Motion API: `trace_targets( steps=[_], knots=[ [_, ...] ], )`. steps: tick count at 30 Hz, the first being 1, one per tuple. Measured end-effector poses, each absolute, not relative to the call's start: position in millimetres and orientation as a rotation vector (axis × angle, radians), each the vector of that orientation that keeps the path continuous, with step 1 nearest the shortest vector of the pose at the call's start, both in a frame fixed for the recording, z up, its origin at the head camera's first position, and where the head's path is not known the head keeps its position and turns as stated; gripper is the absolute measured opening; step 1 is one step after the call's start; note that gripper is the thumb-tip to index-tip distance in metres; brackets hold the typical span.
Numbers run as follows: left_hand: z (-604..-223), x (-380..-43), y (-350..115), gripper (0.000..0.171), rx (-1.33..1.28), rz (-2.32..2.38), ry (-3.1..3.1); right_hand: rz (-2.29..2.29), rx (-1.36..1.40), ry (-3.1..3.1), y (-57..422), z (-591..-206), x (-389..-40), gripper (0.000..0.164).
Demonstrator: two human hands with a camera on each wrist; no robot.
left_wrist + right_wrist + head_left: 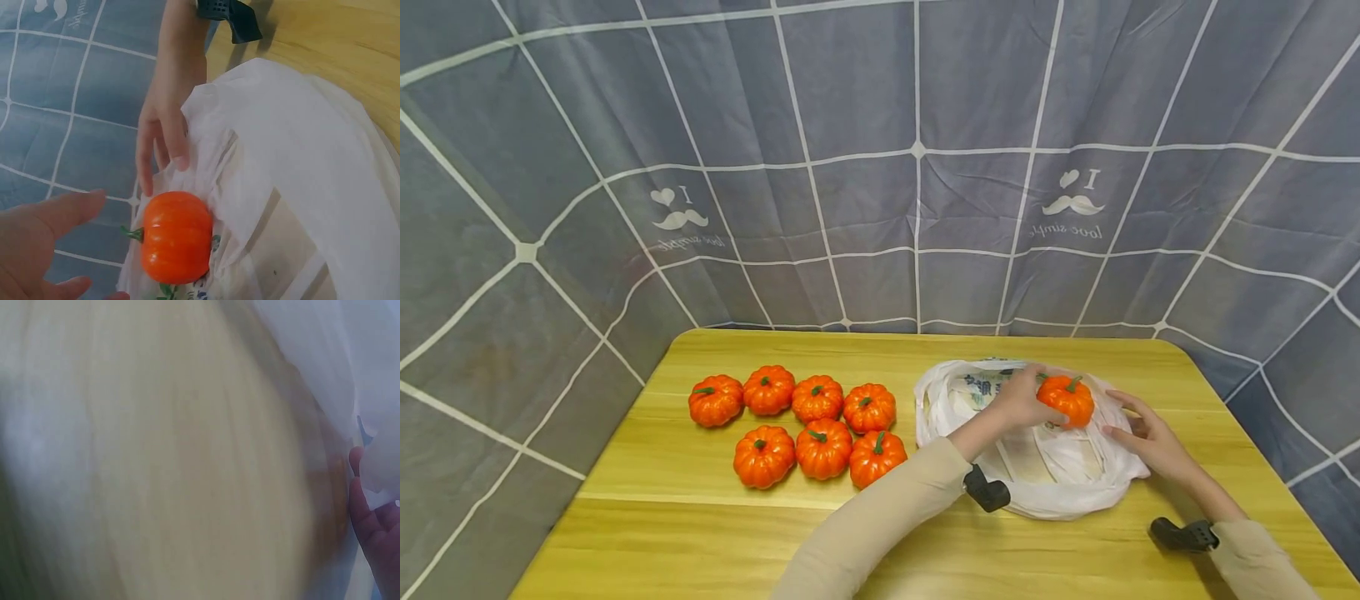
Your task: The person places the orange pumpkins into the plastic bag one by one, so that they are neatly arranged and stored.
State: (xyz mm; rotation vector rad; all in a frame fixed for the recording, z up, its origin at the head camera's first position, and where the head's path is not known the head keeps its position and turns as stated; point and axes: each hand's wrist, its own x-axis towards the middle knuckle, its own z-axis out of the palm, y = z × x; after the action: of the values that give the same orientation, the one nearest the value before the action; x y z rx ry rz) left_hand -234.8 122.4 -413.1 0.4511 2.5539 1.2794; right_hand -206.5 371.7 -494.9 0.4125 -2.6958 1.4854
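An orange toy pumpkin [1067,402] with a green stem lies on a white plastic bag [1052,500], toward the bag's right side. My left hand [1024,402] is right beside the pumpkin, thumb and fingers spread. In the left wrist view a gap shows between those fingers and the pumpkin [177,237], whose stem points toward the hand. Against the bag's right edge is my right hand [1152,440], its fingers extended along the plastic. The right wrist view catches only part of that hand [378,531] at the bag's edge.
Several more orange pumpkins [823,448] stand in two loose rows on the left of the wooden table [700,533]. A grey curtain [865,208] with white lines encloses the back and sides. Dark wrist devices [987,490] sit on both forearms.
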Motion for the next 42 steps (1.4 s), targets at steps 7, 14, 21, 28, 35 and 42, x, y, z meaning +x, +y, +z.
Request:
trace_targets(
  steps=[7,14,21,28,35,42],
  knots=[
    [-402,-229,104,0.070,0.475,1.313,2.563,1.468,0.394,-2.715,373,-497,-206,0.059],
    [-393,-223,78,0.065,0.540,1.382,2.625,1.488,0.417,-2.702,372,-497,-206,0.059],
    [-385,-214,44,0.066,0.547,1.417,2.671,1.443,0.422,-2.678,377,-495,-203,0.057],
    [-383,-209,5,0.065,0.516,1.518,2.704,1.389,0.430,-2.711,378,-492,-205,0.057],
    [-385,-203,-34,0.061,0.501,1.649,2.702,1.373,0.404,-2.753,376,-492,-207,0.057],
    [-390,-193,-73,0.059,0.431,1.664,2.793,1.368,0.378,-2.769,378,-494,-207,0.056]
  ],
)
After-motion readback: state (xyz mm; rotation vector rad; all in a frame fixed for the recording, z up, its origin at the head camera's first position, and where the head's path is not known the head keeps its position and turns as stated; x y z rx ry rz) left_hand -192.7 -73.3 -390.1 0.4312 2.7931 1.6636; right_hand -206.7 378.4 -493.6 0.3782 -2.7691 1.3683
